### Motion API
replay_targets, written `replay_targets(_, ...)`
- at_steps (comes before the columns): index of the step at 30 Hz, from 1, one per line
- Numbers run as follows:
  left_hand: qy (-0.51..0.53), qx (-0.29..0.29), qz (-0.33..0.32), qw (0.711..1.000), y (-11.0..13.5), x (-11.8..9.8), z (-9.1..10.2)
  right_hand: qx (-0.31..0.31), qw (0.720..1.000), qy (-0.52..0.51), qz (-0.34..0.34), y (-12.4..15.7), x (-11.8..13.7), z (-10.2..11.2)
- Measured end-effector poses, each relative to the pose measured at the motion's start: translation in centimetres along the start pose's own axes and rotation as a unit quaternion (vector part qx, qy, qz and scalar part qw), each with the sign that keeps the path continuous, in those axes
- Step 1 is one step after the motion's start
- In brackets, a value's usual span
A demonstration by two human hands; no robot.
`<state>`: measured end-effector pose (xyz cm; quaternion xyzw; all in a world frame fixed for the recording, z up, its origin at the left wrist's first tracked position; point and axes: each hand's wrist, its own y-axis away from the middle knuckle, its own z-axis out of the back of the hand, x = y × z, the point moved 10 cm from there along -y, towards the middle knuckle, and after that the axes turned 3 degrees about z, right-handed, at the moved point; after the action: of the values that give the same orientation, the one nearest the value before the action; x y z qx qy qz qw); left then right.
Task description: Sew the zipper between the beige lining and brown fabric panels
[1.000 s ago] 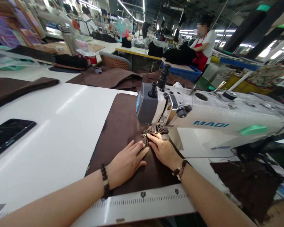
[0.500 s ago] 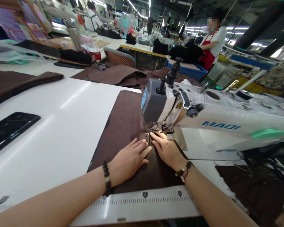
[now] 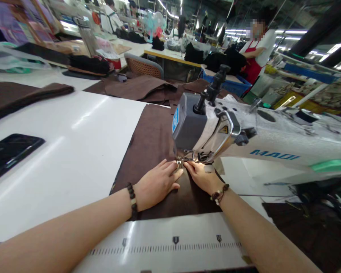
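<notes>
A piece of dark brown fabric (image 3: 150, 140) lies flat on the white table under the head of a white sewing machine (image 3: 216, 129). My left hand (image 3: 159, 184) rests flat on the fabric, fingers stretched toward the presser foot (image 3: 181, 162). My right hand (image 3: 201, 176) lies flat on the fabric on the other side of the seam, its fingertips right at the foot. Both wrists wear bead bracelets.
A black phone (image 3: 8, 153) lies on the table at the left. A ruler strip (image 3: 173, 242) runs along the near edge. More brown fabric (image 3: 139, 89) is piled behind. A person in a red apron (image 3: 254, 49) stands at a far table.
Both hands have slid forward with the fabric toward the presser foot. The view has shifted closer to the machine and a little to the right.
</notes>
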<state>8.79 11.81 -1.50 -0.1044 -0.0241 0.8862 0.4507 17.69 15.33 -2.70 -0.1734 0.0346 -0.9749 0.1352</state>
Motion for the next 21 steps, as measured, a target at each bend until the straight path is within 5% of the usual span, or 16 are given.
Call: replay_targets(21, 0.012, -0.002, -0.01, 1.0, -1.1, 1.2, 0.2, 0.045, 0.998, 0.024, 0.031, -1.5, -1.6, -2.7)
